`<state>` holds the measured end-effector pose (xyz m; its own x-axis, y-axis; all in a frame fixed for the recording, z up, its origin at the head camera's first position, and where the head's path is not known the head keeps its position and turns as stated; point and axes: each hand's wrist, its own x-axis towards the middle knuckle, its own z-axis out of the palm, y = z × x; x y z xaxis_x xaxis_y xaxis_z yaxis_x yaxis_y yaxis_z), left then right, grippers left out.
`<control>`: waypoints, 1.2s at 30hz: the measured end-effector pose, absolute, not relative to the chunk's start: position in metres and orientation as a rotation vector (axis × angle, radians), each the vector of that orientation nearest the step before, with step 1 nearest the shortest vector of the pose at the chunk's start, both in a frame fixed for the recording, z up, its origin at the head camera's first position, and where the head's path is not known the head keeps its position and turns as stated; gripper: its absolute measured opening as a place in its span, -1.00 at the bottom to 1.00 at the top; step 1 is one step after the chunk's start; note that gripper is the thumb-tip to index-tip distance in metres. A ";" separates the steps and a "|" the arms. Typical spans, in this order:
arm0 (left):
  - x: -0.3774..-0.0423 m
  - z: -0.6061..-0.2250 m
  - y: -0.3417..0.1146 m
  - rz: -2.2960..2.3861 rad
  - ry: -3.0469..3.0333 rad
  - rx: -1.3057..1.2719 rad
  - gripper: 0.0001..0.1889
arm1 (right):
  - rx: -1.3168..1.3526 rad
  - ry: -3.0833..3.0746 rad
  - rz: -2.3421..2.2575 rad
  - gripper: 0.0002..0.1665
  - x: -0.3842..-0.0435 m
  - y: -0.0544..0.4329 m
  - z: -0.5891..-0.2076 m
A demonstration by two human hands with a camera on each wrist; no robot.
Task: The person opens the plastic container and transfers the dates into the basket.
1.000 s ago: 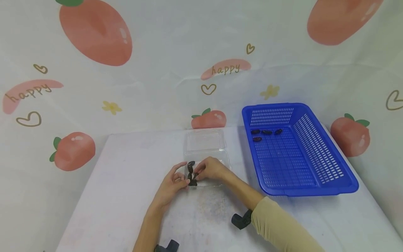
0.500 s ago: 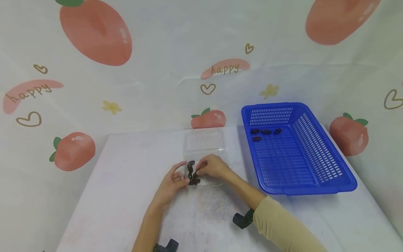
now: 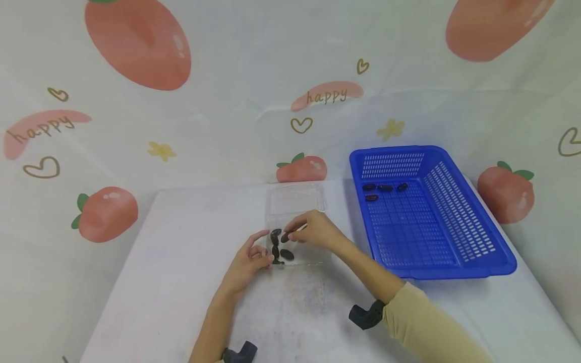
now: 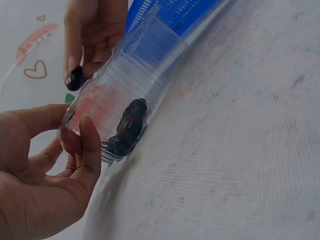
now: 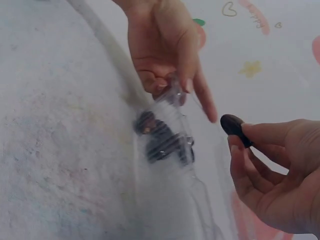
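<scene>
Pinching dark oval fruit [image 5: 234, 128] in R fingers [image 5: 270, 134], over clear box [image 3: 310, 254] on tabletop [image 3: 190, 242]; pinching box near corner w/ L fingers [image 4: 90, 150]. Could drop fruit: smooth skin, tip hold only. Might tip/flex thin box, shifting loose fruits [image 3: 287, 255] inside, if squeezing too hard.

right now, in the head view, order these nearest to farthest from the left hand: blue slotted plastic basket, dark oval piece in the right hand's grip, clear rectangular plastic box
1. Clear rectangular plastic box: left side held by the left hand.
2. Dark oval piece: to the right, pinched by the right hand.
3. Blue slotted plastic basket: far right.
</scene>
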<state>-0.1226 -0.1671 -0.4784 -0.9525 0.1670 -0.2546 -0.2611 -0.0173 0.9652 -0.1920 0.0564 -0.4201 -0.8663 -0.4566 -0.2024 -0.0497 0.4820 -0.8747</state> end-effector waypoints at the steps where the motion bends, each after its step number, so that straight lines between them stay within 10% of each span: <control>1: -0.123 -0.478 -0.167 2.044 1.969 -0.105 -0.29 | -0.425 2.323 -1.352 -0.79 -0.192 0.059 -0.418; 36: -0.120 -0.475 -0.164 2.042 1.980 -0.141 -0.29 | -0.270 2.240 -1.699 -0.60 -0.215 0.205 -0.390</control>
<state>-0.1204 -0.1641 -0.4747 -0.9525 0.1400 -0.2705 -0.2747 -0.0110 0.9615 -0.2148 0.2052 -0.3902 -0.9323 -0.3354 -0.1355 0.0400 0.2768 -0.9601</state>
